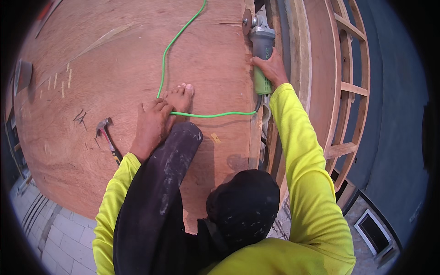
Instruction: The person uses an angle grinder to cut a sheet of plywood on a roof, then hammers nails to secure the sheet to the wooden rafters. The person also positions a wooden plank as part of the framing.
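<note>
The angle grinder (262,45) sits at the right-hand edge of the plywood sheet (119,55), and I see it inside the right hand (274,68), whose fingers and thumb wrap the grey-and-green body. Its disc (247,22) is at the far end, beyond that hand; whether the disc touches the wood, I can't tell from here. From the near end, the green cord (220,114) runs across to the left hand (152,123), which lies well apart from the grinder, to its left and nearer the wearer. The cord passes at those fingers, then curves away over the sheet; they are bent and close together, but I can't tell whether they grip the cord or only rest on it. Just beside them I make out a bare foot (183,98) on the plywood, with a bent knee in dark trousers (160,178) nearer to me. Left of the left hand lies a claw hammer (108,137), with loose nails (80,118) near its head. Past the grinder, on my right, stands a ladder-like timber frame (361,87) before a dark grey surface (396,105); pale paving (68,238) shows lower left.
</note>
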A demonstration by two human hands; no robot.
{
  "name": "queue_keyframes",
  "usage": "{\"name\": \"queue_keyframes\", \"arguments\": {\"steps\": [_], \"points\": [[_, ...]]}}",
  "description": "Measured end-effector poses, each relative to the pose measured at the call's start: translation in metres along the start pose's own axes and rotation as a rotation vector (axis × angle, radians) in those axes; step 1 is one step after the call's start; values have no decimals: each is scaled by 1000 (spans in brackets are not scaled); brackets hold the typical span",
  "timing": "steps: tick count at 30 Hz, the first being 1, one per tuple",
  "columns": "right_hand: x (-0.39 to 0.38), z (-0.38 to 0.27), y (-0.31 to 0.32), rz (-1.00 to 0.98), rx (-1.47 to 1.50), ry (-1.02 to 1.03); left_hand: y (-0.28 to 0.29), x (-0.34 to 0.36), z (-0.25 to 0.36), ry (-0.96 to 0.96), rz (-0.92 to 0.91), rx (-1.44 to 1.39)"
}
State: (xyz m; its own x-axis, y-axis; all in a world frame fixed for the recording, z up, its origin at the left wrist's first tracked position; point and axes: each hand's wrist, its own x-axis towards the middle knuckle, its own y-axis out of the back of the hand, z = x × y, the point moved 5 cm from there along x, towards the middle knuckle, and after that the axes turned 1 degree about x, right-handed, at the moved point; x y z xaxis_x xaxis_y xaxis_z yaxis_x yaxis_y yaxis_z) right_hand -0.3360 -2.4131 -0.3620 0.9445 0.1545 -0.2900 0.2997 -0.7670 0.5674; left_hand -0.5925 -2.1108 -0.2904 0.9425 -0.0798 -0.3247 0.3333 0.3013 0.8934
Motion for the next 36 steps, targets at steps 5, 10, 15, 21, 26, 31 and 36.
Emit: {"name": "queue_keyframes", "arguments": {"steps": [5, 10, 15, 21, 26, 31, 36], "points": [[-4, 6, 1, 0, -30, 12, 2, 1, 1, -8, 4, -7], [-15, 5, 2, -13, -36, -9, 2, -1, 2, -37, 55, 3], [-25, 9, 2, 6, -80, -9, 4, -1, 2, -84, 97, 12], [-47, 12, 3, 7, -26, -25, 7, 0, 6, -143, 119, 13], [-65, 18, 1, -2, -35, -25, 10, 0, 9, -202, 158, 37], [-85, 36, 2, 25, -74, -15, 17, 7, 18, -265, 165, -5], [-107, 35, 1, -12, -73, -50, 23, 9, 26, -351, 142, 18]]}}
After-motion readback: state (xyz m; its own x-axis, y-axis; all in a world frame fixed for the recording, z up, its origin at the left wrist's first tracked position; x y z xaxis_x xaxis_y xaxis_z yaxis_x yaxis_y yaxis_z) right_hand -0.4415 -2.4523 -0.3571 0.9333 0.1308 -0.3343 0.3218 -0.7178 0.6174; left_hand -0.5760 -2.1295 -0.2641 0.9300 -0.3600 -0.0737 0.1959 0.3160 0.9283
